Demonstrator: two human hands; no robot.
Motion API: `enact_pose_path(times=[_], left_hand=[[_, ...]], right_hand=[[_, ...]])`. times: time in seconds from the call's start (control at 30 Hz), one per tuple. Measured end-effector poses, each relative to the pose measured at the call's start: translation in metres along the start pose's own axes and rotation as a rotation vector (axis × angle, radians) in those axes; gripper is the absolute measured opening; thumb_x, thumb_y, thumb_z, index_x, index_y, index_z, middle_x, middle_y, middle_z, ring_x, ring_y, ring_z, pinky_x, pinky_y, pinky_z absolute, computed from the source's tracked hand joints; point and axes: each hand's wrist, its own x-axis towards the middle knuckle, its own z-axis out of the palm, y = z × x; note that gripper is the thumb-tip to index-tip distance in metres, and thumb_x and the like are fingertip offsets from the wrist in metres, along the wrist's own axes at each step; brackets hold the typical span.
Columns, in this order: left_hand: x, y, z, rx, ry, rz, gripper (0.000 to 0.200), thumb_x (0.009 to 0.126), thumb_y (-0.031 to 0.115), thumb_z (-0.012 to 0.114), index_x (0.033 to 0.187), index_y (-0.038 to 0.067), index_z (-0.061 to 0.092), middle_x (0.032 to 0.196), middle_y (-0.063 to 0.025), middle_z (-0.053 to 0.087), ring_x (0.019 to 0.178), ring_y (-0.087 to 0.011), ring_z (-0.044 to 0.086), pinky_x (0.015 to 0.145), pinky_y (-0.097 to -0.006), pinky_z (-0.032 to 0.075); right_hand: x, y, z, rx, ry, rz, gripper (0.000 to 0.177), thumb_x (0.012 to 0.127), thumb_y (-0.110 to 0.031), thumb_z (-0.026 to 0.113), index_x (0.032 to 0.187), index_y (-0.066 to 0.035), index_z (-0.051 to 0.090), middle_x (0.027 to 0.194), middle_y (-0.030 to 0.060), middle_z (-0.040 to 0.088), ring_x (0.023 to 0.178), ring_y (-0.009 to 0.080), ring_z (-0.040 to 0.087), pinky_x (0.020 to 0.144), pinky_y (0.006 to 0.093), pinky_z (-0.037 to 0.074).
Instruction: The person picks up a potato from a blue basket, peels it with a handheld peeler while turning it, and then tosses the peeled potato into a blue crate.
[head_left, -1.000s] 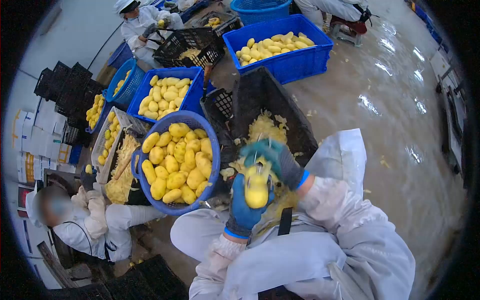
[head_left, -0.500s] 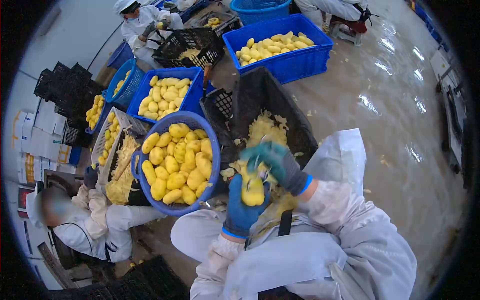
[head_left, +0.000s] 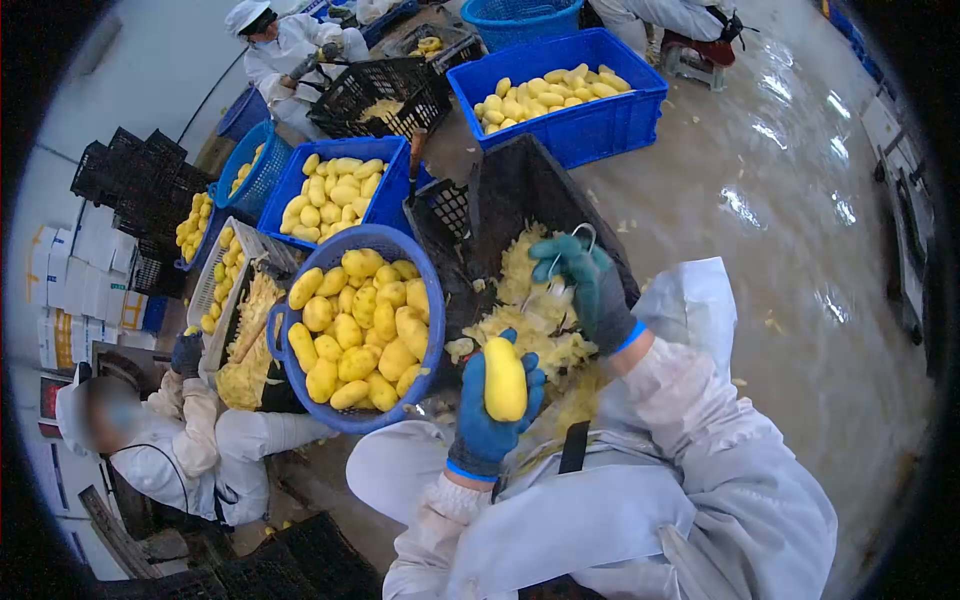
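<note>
A peeled yellow potato [head_left: 505,380] rests in my left hand [head_left: 482,420], whose blue-gloved fingers curl around its sides. My right hand [head_left: 592,290], in a green and grey glove, is closed around a peeler [head_left: 550,300] with a metal wire frame; part of it is hidden by the fingers. Below both hands, pale potato peelings [head_left: 530,330] lie heaped inside a black-lined crate [head_left: 515,190]. Left of my left hand stands a round blue-purple basket [head_left: 435,300] filled with yellow potatoes [head_left: 355,330].
Blue bins [head_left: 610,120] of peeled potatoes stand beyond the crate. At the left sits a co-worker [head_left: 180,445] beside a white basket [head_left: 210,290]; another person [head_left: 295,60] works at the back. Black crates [head_left: 140,190] are stacked far left. The floor [head_left: 760,240] looks wet.
My right hand with the peeler has moved up and right, away from the potato. The potato now stands more upright in my left hand and is fully visible.
</note>
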Motion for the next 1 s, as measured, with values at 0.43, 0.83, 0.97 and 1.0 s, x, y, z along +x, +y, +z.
enact_pose_path(times=[0.43,0.83,0.97,1.0], left_hand=[[0.002,-0.010,-0.019,0.322,-0.136,0.287,0.060,0.081,0.000,0.069,0.132,-0.003,0.038,0.124,-0.0192,0.055,0.108,-0.0260,0.059,0.091,-0.0358,0.050],[-0.001,0.012,0.010,0.708,0.095,0.018,0.056,0.079,0.006,0.073,0.126,-0.005,0.045,0.120,-0.0173,0.055,0.108,-0.0259,0.058,0.092,-0.0326,0.047],[0.000,-0.005,0.002,0.634,0.101,0.116,0.058,0.080,0.008,0.073,0.129,-0.005,0.043,0.119,-0.0159,0.056,0.107,-0.0268,0.057,0.093,-0.0332,0.046],[0.003,-0.008,-0.006,0.780,-0.007,0.286,0.058,0.081,0.008,0.072,0.130,-0.005,0.042,0.118,-0.0155,0.056,0.106,-0.0261,0.057,0.091,-0.0329,0.047]], right_hand=[[-0.029,0.026,0.030,-0.143,-0.212,-0.085,0.030,0.098,-0.025,0.048,0.105,-0.002,0.067,0.096,0.0083,0.067,0.086,0.0157,0.063,0.079,0.0303,0.051],[0.004,0.031,-0.003,-0.038,-0.046,0.012,0.029,0.098,-0.020,0.047,0.107,0.000,0.067,0.095,0.0076,0.068,0.086,0.0160,0.064,0.081,0.0300,0.050],[-0.026,0.008,0.027,-0.170,-0.205,-0.087,0.031,0.099,-0.021,0.046,0.103,0.001,0.067,0.094,0.0081,0.068,0.084,0.0158,0.064,0.080,0.0298,0.050],[-0.033,0.014,0.036,-0.097,-0.240,-0.019,0.031,0.099,-0.022,0.046,0.101,0.000,0.068,0.093,0.0086,0.068,0.081,0.0154,0.064,0.079,0.0297,0.050]])
